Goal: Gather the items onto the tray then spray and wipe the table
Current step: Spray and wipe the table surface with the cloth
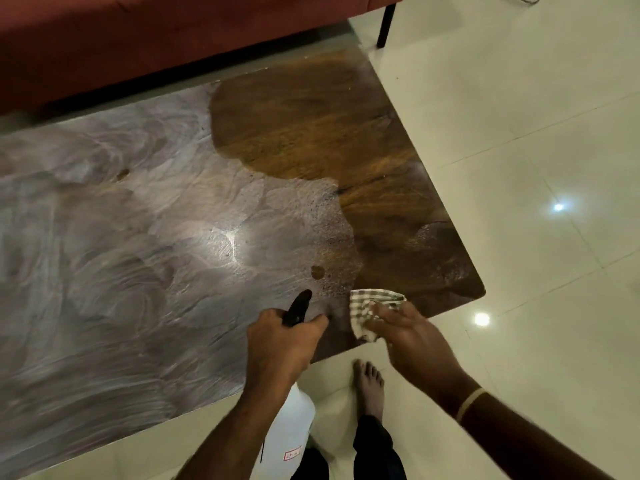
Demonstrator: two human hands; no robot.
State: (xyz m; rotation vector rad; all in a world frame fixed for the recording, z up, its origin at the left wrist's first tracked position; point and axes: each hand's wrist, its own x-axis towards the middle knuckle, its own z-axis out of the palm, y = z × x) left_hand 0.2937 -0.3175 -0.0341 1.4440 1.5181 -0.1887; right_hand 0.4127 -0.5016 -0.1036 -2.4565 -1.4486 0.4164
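Note:
A dark wooden table (346, 126) fills the view. Most of its top is covered with pale, swirled wet streaks, while the far right part shows bare brown wood. My left hand (280, 344) grips a white spray bottle (291, 434) by its black nozzle head (297, 308), which points over the table's near right edge. Just to the right, my right hand (408, 334) holds a checked cloth (367, 306) pressed on the table near that same edge. No tray or loose items are in view.
A red sofa (138, 39) runs along the table's far side, with a black leg (386, 26) at its right end. Glossy pale floor tiles (519, 168) lie to the right and in front. My bare foot (370, 386) stands by the table's near edge.

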